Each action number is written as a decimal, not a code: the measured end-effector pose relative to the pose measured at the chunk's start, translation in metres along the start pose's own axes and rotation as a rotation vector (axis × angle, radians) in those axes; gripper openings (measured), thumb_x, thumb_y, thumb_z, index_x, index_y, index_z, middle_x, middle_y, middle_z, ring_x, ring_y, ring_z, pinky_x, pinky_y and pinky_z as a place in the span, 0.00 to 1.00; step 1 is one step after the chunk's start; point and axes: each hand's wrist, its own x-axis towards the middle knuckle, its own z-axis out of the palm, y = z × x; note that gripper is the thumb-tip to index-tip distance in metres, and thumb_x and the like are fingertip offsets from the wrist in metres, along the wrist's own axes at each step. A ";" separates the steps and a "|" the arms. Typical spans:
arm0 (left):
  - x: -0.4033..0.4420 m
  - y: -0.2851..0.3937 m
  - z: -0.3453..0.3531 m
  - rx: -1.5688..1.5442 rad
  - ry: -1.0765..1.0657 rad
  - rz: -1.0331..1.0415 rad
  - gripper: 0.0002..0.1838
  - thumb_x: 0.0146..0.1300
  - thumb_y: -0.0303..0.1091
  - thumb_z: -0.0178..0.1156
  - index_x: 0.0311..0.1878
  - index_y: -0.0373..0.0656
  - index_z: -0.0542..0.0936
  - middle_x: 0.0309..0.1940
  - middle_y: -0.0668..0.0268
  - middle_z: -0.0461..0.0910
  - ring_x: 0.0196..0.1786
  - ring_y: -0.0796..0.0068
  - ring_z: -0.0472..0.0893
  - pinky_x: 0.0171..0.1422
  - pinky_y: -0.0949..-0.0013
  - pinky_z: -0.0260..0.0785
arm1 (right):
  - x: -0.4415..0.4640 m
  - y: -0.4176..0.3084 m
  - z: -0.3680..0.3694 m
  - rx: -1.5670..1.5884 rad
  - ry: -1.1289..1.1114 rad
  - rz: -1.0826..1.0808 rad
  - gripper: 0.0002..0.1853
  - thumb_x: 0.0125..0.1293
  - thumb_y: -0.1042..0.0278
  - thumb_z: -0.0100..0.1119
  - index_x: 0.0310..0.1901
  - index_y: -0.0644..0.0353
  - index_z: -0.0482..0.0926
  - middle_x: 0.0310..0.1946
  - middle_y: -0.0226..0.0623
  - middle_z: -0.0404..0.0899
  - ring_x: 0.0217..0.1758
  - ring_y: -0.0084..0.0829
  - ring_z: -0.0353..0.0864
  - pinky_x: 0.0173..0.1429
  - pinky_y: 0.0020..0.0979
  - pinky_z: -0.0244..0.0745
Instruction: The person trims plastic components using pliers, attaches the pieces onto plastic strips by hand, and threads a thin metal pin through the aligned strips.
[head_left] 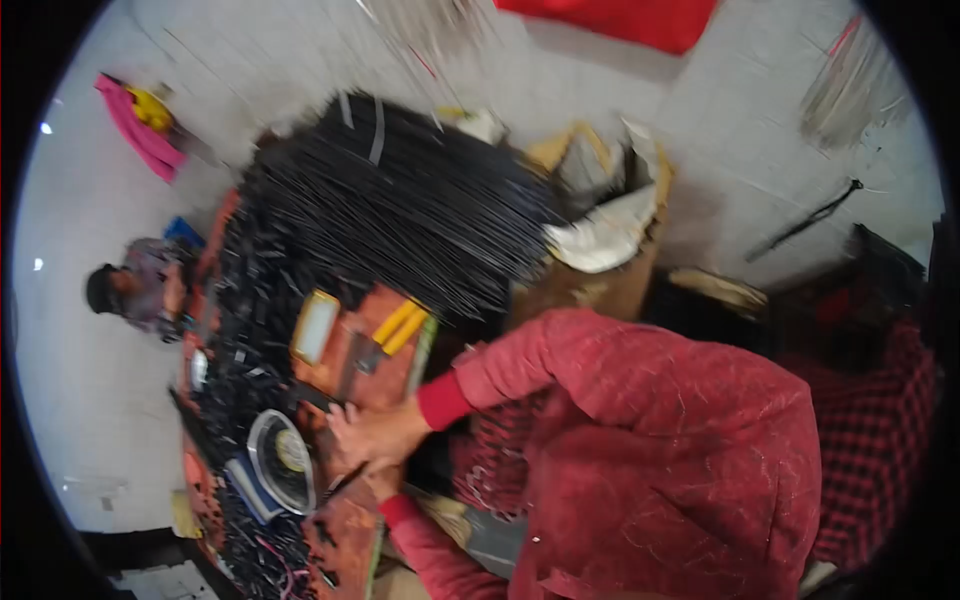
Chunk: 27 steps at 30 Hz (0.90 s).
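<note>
My right hand point(385, 432) reaches over the orange-red tabletop point(385, 300), fingers stretched out and slightly apart, blurred. Its fingertips are close to a dark flat piece point(312, 396); contact is unclear. Just below and touching it is my left hand point(384, 482), its fingers mostly hidden behind the right. A thin dark strip point(345, 485) sticks out from the left hand's fingers. Beside both hands stands a small scale point(250, 490) with a round clear dish point(284, 462) holding small pale pieces. Yellow-handled pliers point(400, 326) lie on the tabletop near my right forearm.
A large bundle of long black strips point(400, 190) covers the table's right part. Short black pieces point(265, 300) are heaped along its far side, near a yellow-rimmed white box point(315, 327). An open sack point(600, 230) stands beside the bundle. Another person point(145, 290) is across the table.
</note>
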 end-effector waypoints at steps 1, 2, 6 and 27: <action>-0.018 0.016 0.002 0.100 -0.084 0.045 0.11 0.69 0.40 0.55 0.46 0.49 0.84 0.34 0.66 0.84 0.37 0.65 0.83 0.40 0.53 0.73 | -0.019 -0.004 0.030 0.080 -0.032 0.066 0.33 0.61 0.51 0.58 0.64 0.61 0.70 0.77 0.52 0.49 0.80 0.52 0.48 0.81 0.44 0.45; -0.009 0.011 -0.021 0.213 -0.068 0.037 0.11 0.70 0.40 0.54 0.43 0.49 0.85 0.29 0.68 0.84 0.31 0.67 0.82 0.36 0.52 0.72 | -0.011 0.005 0.032 0.019 0.144 -0.027 0.28 0.59 0.50 0.61 0.54 0.63 0.76 0.70 0.64 0.55 0.74 0.57 0.56 0.73 0.48 0.57; 0.024 -0.011 -0.004 0.063 0.838 0.293 0.24 0.66 0.38 0.59 0.64 0.42 0.75 0.58 0.58 0.77 0.58 0.61 0.76 0.60 0.57 0.69 | 0.018 0.039 0.069 -0.152 0.451 -0.188 0.25 0.58 0.51 0.65 0.36 0.73 0.79 0.49 0.75 0.73 0.41 0.60 0.81 0.43 0.52 0.78; -0.006 0.036 -0.085 -0.515 0.801 0.183 0.33 0.65 0.43 0.57 0.72 0.43 0.66 0.76 0.54 0.56 0.78 0.47 0.54 0.77 0.47 0.53 | -0.026 0.031 0.017 0.260 0.285 -0.219 0.09 0.58 0.62 0.62 0.37 0.58 0.79 0.32 0.39 0.81 0.34 0.44 0.82 0.33 0.45 0.75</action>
